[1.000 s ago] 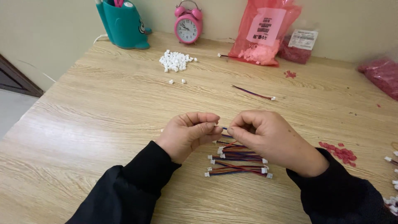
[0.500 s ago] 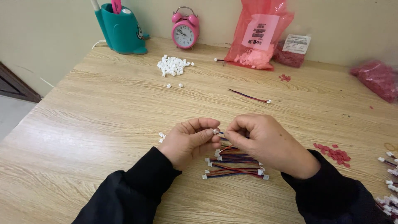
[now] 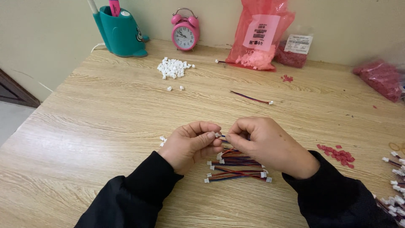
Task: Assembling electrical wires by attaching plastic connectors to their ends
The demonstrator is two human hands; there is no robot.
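My left hand [image 3: 190, 143] and right hand [image 3: 265, 143] pinch one small white plug [image 3: 218, 135], with some finished wires [image 3: 236, 169] below and many loose plugs [image 3: 173, 67] left on the bench [image 3: 105, 126].

Bare wooden table [image 3: 105, 126] lies open from 9 to 11 o'clock of the left hand [image 3: 190, 143]. At 12 o'clock, a heap of white connectors [image 3: 173, 67] blocks the way. A lone wire [image 3: 251, 98] lies at 1 o'clock of the right hand [image 3: 265, 143], red bits [image 3: 337, 153] at 3 o'clock, finished wires [image 3: 236, 169] at 6.
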